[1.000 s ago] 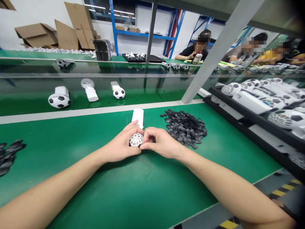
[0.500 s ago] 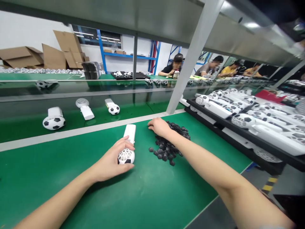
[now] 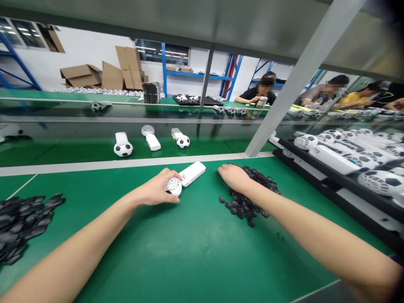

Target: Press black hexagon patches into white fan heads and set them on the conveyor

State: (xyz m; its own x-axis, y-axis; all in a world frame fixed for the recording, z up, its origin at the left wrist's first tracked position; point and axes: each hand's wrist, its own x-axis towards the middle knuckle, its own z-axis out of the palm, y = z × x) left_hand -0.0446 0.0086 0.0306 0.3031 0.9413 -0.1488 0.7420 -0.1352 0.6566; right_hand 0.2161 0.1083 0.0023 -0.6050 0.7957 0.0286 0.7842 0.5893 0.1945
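Note:
My left hand [image 3: 158, 188] curls around the round, football-patterned head of a white handheld fan [image 3: 174, 187], thumb on the near side and fingers over the far side. The fan lies on the green table, its white handle [image 3: 193, 173] pointing away to the right. My right hand [image 3: 234, 177] rests at the far left edge of a heap of small black pentagon pieces [image 3: 241, 205]. Its fingers are bent and together, with the tips turned down; whatever is between them is hidden.
Black trays of football-headed fans [image 3: 344, 160] stand at the right beside a slanted grey post [image 3: 280, 92]. Larger black pieces [image 3: 22, 223] are heaped at left. Beyond the pale edge strip, several fans [image 3: 123, 145] lie on a green belt. Co-workers [image 3: 263, 90] sit across.
The view has swung left, bringing the left heap into sight. In my left hand the fan has turned, so its handle now slants right. My right hand stays by the black pieces.

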